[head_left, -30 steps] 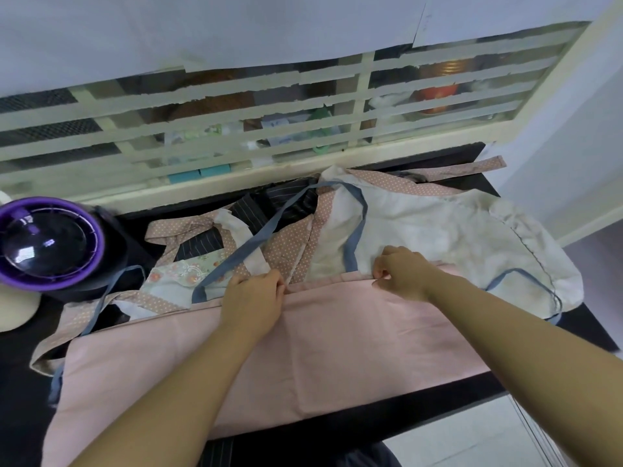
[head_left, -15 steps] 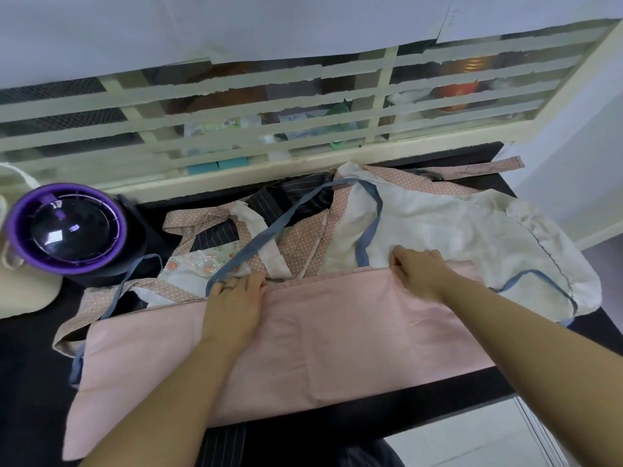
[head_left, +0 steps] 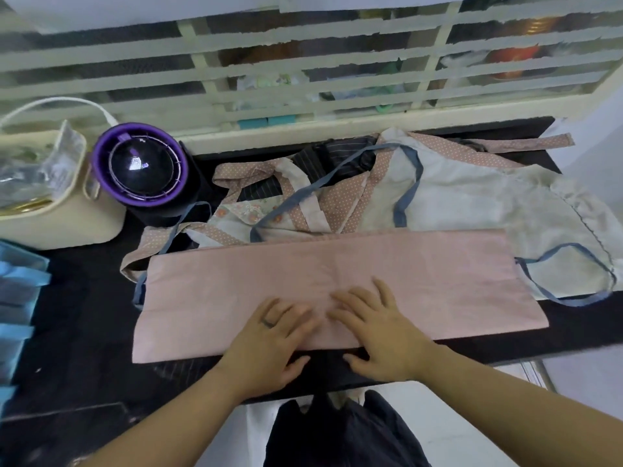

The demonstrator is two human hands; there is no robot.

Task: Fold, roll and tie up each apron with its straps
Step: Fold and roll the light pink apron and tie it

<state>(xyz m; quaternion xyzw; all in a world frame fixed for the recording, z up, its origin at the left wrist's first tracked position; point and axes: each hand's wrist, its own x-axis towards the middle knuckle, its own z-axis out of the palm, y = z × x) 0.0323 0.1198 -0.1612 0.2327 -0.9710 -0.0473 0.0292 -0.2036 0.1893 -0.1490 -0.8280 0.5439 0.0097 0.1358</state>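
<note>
Head cam, fwd & down, close over dark table [head_left: 84, 332].

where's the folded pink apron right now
In the head view the folded pink apron lies across the near middle of the black table, under the left hand and right hand, in front of the heap of other aprons.

I'm at home, it seems: my black table [head_left: 84, 332] sits under a cream louvred window [head_left: 303, 70], household clutter behind its slats, a tote bag [head_left: 60, 224] nearby.
</note>
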